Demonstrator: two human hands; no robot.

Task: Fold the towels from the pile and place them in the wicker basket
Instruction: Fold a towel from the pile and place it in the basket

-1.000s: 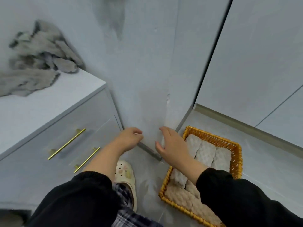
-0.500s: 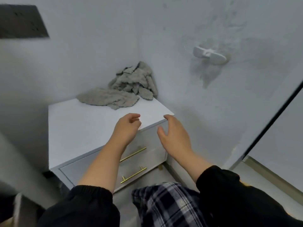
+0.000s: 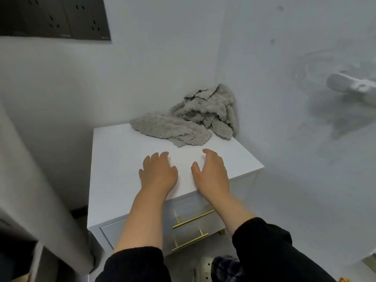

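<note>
A pile of grey fluffy towels [image 3: 193, 121] lies crumpled at the back right corner of a white nightstand [image 3: 122, 159], against the wall. My left hand [image 3: 157, 171] hovers over the nightstand top, fingers relaxed and empty. My right hand [image 3: 211, 171] is beside it, fingers loosely spread, also empty. Both hands are a short way in front of the towels and do not touch them. The wicker basket is out of view, except perhaps a sliver at the bottom right edge.
The nightstand has two drawers with gold bar handles [image 3: 193, 219]. Black wall sockets [image 3: 55, 17] sit at top left. A white wall hook [image 3: 352, 86] sticks out at right. A grey upholstered edge [image 3: 30, 180] stands at left.
The view swung from the basket on the floor up to the nightstand. Both hands rose and moved forward over the top, closer to the towel pile.
</note>
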